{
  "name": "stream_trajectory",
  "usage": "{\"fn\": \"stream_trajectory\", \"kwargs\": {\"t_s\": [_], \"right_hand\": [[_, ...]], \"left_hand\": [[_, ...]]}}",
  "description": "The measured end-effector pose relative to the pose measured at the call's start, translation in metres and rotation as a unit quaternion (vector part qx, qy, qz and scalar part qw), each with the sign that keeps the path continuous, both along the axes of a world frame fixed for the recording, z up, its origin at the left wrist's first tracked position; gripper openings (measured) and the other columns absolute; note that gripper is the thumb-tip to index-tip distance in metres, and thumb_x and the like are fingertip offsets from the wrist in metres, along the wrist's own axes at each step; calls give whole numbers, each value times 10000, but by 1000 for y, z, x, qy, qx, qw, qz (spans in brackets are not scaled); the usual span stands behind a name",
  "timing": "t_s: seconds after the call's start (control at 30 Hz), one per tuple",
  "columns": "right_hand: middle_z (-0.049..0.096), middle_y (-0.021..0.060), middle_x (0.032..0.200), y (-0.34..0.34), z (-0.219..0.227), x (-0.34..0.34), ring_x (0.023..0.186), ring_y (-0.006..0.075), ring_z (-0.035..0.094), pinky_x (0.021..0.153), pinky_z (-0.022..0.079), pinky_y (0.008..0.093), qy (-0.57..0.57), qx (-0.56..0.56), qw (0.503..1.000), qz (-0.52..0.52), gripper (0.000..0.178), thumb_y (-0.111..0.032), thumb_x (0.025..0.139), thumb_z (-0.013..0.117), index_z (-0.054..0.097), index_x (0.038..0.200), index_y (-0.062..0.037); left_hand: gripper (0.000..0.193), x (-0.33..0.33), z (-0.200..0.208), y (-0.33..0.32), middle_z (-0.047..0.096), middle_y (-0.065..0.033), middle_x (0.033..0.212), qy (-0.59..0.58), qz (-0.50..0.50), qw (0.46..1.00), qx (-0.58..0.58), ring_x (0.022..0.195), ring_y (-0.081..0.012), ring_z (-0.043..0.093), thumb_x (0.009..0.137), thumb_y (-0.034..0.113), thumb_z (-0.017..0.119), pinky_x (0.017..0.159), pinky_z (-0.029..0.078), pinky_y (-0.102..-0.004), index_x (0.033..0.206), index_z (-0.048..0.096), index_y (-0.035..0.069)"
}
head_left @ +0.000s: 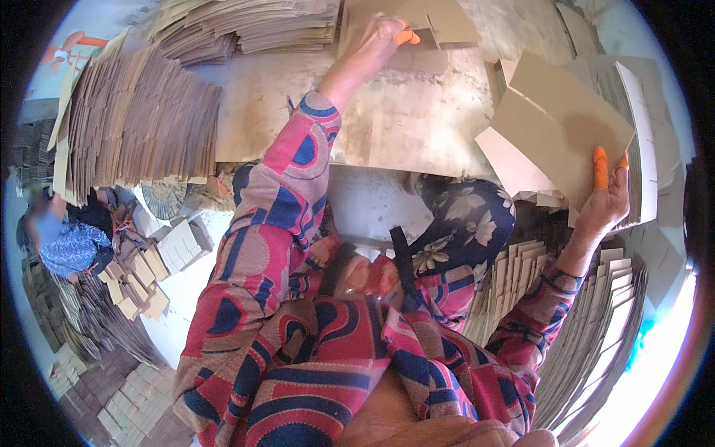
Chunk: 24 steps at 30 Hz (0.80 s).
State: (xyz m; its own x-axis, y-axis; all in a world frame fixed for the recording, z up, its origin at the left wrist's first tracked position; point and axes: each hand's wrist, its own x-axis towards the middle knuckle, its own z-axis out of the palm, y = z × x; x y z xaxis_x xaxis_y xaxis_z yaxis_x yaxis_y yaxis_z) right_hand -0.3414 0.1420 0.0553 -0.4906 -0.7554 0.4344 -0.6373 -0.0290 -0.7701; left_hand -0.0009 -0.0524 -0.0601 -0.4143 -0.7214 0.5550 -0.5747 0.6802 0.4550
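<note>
Head view. We look down past the wearer's sleeves, patterned in red, navy and greyish brown, to a pale, stained bench. At its far side the left grip lies with bent fingers, an orange cover on one fingertip, at the flat cardboard pieces; we cannot tell whether it is closed on one of them. To the right, we see the right grip closed on the near corner of a brown cardboard sheet, an orange-covered finger lying along its upper face. This sheet is tilted over the right end of the bench, above a lighter card and just beside a stack of pale-faced sheets. On the left of the bench we note a large cardboard stack, its many edges facing us, and behind it a second stack. Below the bench, at right, stand rows of cardboard pieces; dark floral fabric shows near them. At far left we find another person in a blue patterned top.
</note>
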Motion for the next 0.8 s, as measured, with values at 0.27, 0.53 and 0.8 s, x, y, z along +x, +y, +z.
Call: {"fn": "stream_trajectory", "kwargs": {"t_s": [0.27,0.53,0.8], "right_hand": [[641,47,1067,9,51,47,919,84,577,828,489,215,-36,-52,997,46,419,-45,861,661,549,1259,21],[662,48,1120,19,73,75,922,29,540,806,463,212,85,-15,988,131,478,-129,854,685,536,1303,-57],[584,175,1199,10,56,103,913,112,620,760,495,257,209,-20,953,218,486,20,835,617,504,1307,-15]], "left_hand": [[176,-8,48,63,615,-188,812,-143,47,987,-62,799,-346,586,798,43,529,770,493,-422,965,557,-5],[140,-17,92,130,619,-180,819,-213,-28,977,-13,875,-341,580,735,8,535,747,520,-413,870,549,-28],[89,-20,88,146,638,-169,759,-156,-57,986,-4,813,-345,610,709,-12,564,679,519,-423,792,595,-20]]}}
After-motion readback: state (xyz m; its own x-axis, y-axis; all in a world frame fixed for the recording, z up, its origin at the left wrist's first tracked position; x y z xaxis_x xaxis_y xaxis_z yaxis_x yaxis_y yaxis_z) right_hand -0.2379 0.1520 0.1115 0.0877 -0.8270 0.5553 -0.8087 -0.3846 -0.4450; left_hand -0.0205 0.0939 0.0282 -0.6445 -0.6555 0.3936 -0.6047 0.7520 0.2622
